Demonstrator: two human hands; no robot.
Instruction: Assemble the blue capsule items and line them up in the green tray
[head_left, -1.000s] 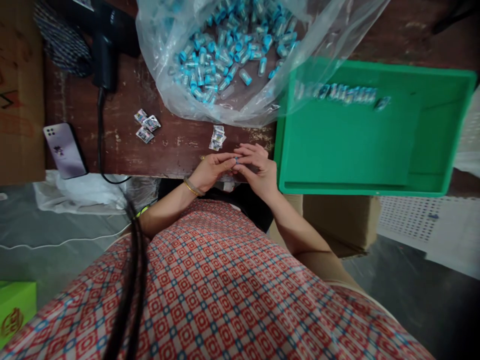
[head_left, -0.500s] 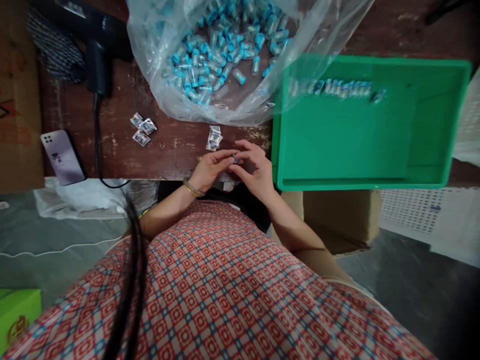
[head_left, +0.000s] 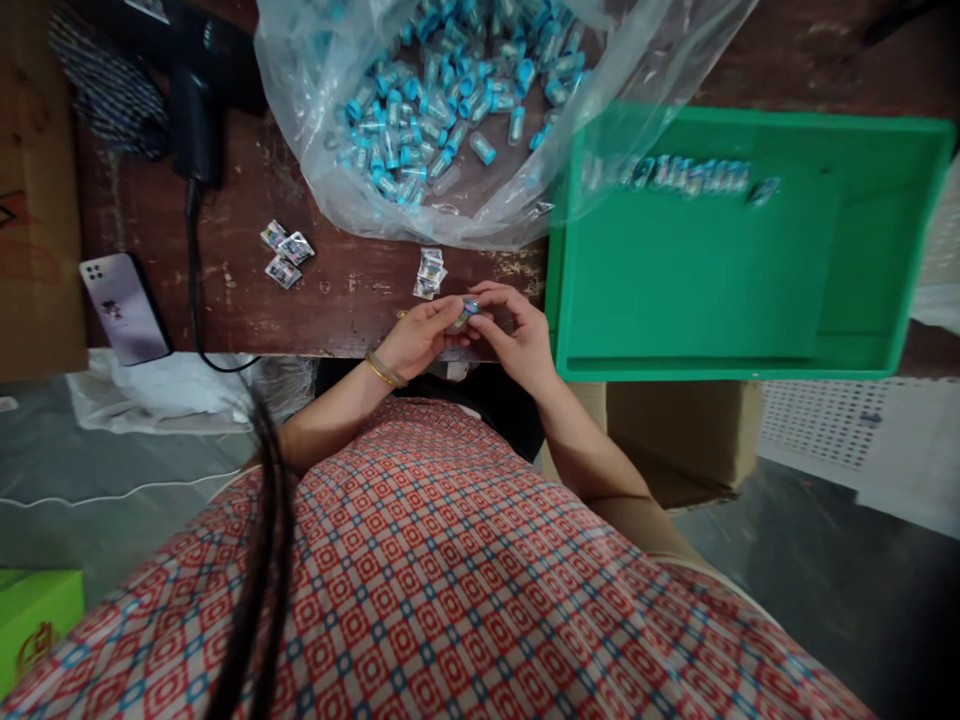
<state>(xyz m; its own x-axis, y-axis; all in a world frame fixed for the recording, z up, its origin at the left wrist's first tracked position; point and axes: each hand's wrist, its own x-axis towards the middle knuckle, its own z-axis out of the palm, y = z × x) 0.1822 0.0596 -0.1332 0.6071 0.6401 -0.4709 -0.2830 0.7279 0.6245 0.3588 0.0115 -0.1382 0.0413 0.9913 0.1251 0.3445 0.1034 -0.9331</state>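
Hands, left [head_left: 417,338] & right [head_left: 519,338], pinch a vial [head_left: 466,310] at the near edge of the bench [head_left: 352,300]. Ahead: packs [head_left: 430,273] just beyond the fingers, then the bag [head_left: 480,215] blocks the far side. Right: tray [head_left: 556,300] wall close by; its floor is mostly bare, w/ a vial row [head_left: 675,175] along the far wall. Left: open bench strip up to more packs [head_left: 283,256], then cable [head_left: 192,270] & phone [head_left: 124,307]. Dark tool [head_left: 196,110] at the far left.

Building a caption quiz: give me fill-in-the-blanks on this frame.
The left hand and right hand hold one vial with a ___ cap.
The tray is ___.
The phone lies on the ___ side of the table.
Missing: blue; green; left.
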